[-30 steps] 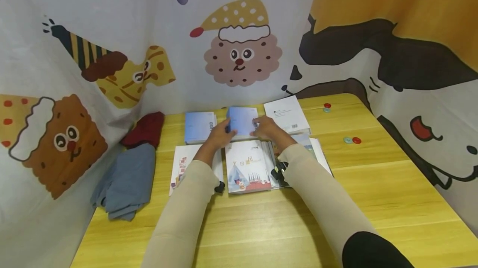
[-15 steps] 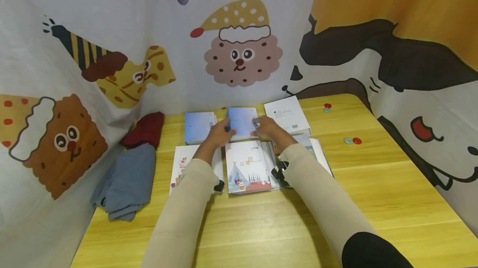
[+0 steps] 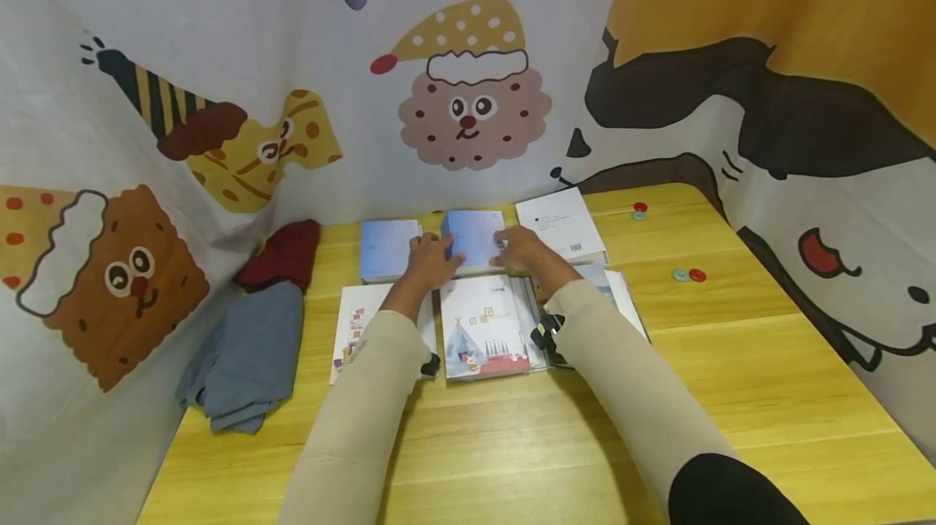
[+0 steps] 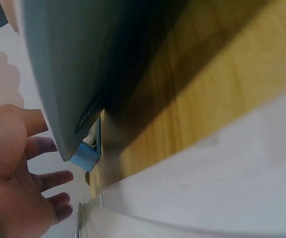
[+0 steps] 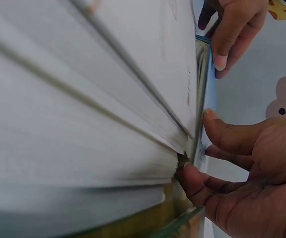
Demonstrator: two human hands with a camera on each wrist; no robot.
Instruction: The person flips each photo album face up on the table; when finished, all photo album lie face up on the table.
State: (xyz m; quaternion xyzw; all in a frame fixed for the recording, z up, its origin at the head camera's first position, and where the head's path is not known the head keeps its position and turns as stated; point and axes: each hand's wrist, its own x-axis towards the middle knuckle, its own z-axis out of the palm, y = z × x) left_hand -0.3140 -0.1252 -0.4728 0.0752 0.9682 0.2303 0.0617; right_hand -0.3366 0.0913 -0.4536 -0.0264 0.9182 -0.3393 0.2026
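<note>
A thick pale-blue book lies in the back row on the table. My right hand pinches its right edge, thumb on the cover and fingers beside it; the right wrist view shows this hand close up. At the left edge, my left hand touches the near corner with its thumb, its other fingers lifted and loose. In the left wrist view those fingers are spread. A matching blue book lies to the left. Nearest my forearms is a white book with a tent picture.
A white book lies back right. Under my left arm is another white book; a picture-covered book is partly under my right sleeve. Folded grey cloth and maroon cloth lie left. Red and green discs lie right.
My left fingers have loosened and lifted from the blue book's left side, while the thumb stays at its corner. The right hand and the books look unchanged.
</note>
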